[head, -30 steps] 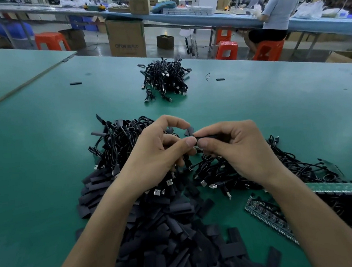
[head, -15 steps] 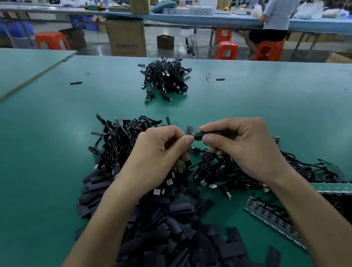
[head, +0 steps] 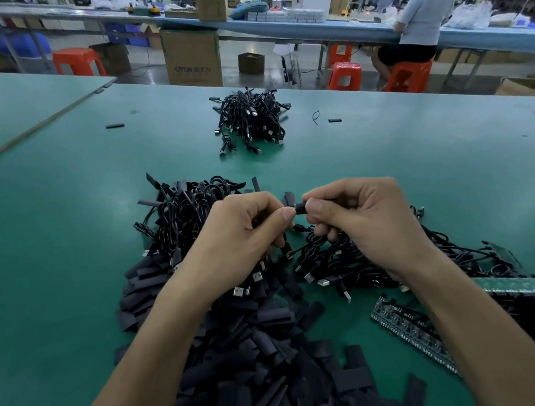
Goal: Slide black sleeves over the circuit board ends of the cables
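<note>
My right hand (head: 361,223) pinches a black sleeve (head: 300,207) between thumb and forefinger, above the green table (head: 54,254). My left hand (head: 240,237) faces it with fingers curled and grips a black cable; the thumb tip nearly touches the sleeve's end. The cable's board end is hidden between the fingers. Below lies a heap of loose black sleeves (head: 260,359). Tangled black USB cables (head: 183,216) lie behind my left hand, with more cables (head: 355,263) under my right hand.
A separate bundle of cables (head: 249,120) lies farther back on the table. Green circuit board strips (head: 410,329) lie at the right. Stray sleeves (head: 114,126) dot the table. Beyond the far edge stand a cardboard box (head: 192,57), red stools and a seated person (head: 418,24).
Both hands have lifted slightly and drawn a little apart, so the sleeve's end now shows between the thumbs. My left hand's fingers have curled in tighter.
</note>
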Demonstrator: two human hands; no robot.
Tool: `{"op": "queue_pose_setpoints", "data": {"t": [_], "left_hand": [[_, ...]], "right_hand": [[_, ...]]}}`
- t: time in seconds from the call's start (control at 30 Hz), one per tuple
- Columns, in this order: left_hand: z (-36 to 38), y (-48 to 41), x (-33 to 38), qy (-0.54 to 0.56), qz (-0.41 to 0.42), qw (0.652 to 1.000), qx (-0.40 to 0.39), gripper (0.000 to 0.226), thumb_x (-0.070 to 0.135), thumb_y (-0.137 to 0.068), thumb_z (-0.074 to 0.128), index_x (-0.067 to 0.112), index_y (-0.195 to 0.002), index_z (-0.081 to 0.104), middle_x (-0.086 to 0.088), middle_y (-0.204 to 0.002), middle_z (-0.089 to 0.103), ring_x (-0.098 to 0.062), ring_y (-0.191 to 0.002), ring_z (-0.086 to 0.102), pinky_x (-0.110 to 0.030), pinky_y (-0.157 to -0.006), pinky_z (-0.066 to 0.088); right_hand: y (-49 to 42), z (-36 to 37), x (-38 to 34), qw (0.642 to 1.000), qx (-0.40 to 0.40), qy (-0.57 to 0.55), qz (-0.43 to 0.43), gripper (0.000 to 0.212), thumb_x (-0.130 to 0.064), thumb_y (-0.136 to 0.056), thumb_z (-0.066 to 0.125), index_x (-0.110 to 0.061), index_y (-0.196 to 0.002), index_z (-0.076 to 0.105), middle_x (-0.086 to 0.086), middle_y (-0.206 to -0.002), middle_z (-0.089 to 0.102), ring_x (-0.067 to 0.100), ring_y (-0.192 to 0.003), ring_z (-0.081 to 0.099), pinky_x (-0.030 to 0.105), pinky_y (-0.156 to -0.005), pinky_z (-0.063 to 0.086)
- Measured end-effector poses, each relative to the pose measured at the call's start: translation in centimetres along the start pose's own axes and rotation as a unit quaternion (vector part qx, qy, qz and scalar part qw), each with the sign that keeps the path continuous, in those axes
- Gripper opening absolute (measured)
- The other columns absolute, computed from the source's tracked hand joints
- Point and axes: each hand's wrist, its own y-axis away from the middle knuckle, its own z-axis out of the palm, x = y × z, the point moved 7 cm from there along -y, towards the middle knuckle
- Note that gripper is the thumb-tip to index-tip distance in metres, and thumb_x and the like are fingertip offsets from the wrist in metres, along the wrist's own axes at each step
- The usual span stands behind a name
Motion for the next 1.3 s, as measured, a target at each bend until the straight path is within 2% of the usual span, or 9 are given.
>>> {"op": "queue_pose_setpoints", "data": {"t": [0.1, 0.23, 0.33, 0.53, 0.67, 0.77, 1.0, 1.17, 1.3], "left_hand": [[0.2, 0.0, -0.2, -0.006, -0.008, 1.0, -0.021, 0.021, 0.03, -0.098, 0.062, 0.024, -0.078, 0.067, 0.008, -0.065, 0.069, -0.003, -0.054, 0.061, -0.017, -0.053, 0.048], [0.5, 0.1, -0.2, 0.009, -0.024, 0.999, -0.047, 0.021, 0.027, -0.099, 0.061, 0.019, -0.082, 0.07, 0.006, -0.065, 0.07, -0.003, -0.054, 0.061, -0.015, -0.053, 0.047], [0.8, 0.2, -0.2, 0.021, -0.034, 0.997, -0.058, 0.021, 0.026, -0.098, 0.06, 0.015, -0.084, 0.071, 0.006, -0.066, 0.071, -0.004, -0.054, 0.06, -0.016, -0.053, 0.047], [0.8, 0.1, -0.1, 0.05, -0.046, 0.997, -0.034, 0.023, 0.026, -0.098, 0.061, 0.014, -0.082, 0.072, 0.004, -0.06, 0.068, -0.004, -0.047, 0.055, -0.015, -0.049, 0.042], [0.7, 0.1, 0.0, 0.063, -0.047, 0.996, -0.04, 0.02, 0.023, -0.098, 0.061, 0.015, -0.082, 0.071, 0.005, -0.059, 0.067, -0.003, -0.049, 0.055, -0.014, -0.049, 0.041], [0.7, 0.1, 0.0, 0.06, -0.043, 0.996, -0.044, 0.02, 0.022, -0.098, 0.061, 0.013, -0.085, 0.072, 0.008, -0.06, 0.067, -0.003, -0.05, 0.055, -0.013, -0.05, 0.042], [0.6, 0.1, 0.0, 0.05, -0.036, 0.997, -0.038, 0.02, 0.022, -0.098, 0.062, 0.014, -0.084, 0.072, 0.007, -0.061, 0.067, -0.004, -0.051, 0.056, -0.015, -0.051, 0.044], [0.4, 0.1, 0.2, 0.055, -0.033, 0.997, -0.035, 0.02, 0.022, -0.098, 0.062, 0.013, -0.083, 0.072, 0.006, -0.06, 0.067, -0.004, -0.05, 0.055, -0.015, -0.05, 0.043], [0.5, 0.2, 0.4, 0.065, -0.032, 0.997, -0.04, 0.022, 0.023, -0.098, 0.062, 0.013, -0.081, 0.073, 0.005, -0.06, 0.068, -0.005, -0.05, 0.055, -0.016, -0.05, 0.043]], "right_hand": [[0.1, 0.4, -0.3, 1.0, -0.028, 0.009, -0.004, 0.013, -0.02, -0.08, 0.076, -0.019, -0.093, 0.078, 0.0, -0.074, 0.076, 0.011, -0.063, 0.07, 0.018, -0.06, 0.053], [0.2, 0.4, -0.5, 0.999, -0.047, 0.015, -0.002, 0.016, -0.013, -0.08, 0.077, -0.02, -0.094, 0.078, 0.001, -0.077, 0.077, 0.011, -0.065, 0.07, 0.016, -0.062, 0.053], [0.1, 0.3, -0.6, 0.998, -0.055, 0.025, 0.0, 0.016, -0.019, -0.077, 0.077, -0.022, -0.093, 0.077, 0.0, -0.078, 0.077, 0.011, -0.066, 0.07, 0.016, -0.063, 0.053], [0.3, 0.2, -1.1, 0.995, -0.061, 0.073, -0.021, 0.028, -0.029, -0.07, 0.081, -0.025, -0.097, 0.077, -0.01, -0.089, 0.078, 0.004, -0.084, 0.074, 0.015, -0.075, 0.054], [0.3, 0.3, -0.9, 0.998, -0.036, 0.048, -0.025, 0.021, -0.02, -0.074, 0.083, -0.022, -0.094, 0.078, -0.006, -0.087, 0.078, 0.009, -0.083, 0.075, 0.018, -0.076, 0.056], [0.3, 0.4, -0.6, 1.0, -0.023, 0.013, -0.015, 0.017, -0.008, -0.079, 0.081, -0.019, -0.092, 0.078, 0.0, -0.081, 0.077, 0.014, -0.074, 0.074, 0.021, -0.068, 0.058], [0.4, 0.6, -0.3, 1.0, -0.008, -0.023, -0.001, 0.013, -0.001, -0.082, 0.077, -0.011, -0.09, 0.077, 0.008, -0.072, 0.075, 0.017, -0.064, 0.072, 0.021, -0.062, 0.056], [0.3, 0.8, -0.7, 0.999, -0.019, -0.026, -0.006, 0.018, -0.001, -0.078, 0.08, -0.014, -0.09, 0.077, 0.007, -0.075, 0.076, 0.015, -0.065, 0.072, 0.021, -0.063, 0.056], [0.2, 0.8, -1.4, 0.998, -0.043, -0.032, -0.015, 0.022, -0.015, -0.068, 0.081, -0.017, -0.089, 0.077, 0.001, -0.08, 0.078, 0.012, -0.072, 0.075, 0.018, -0.067, 0.056]]}}
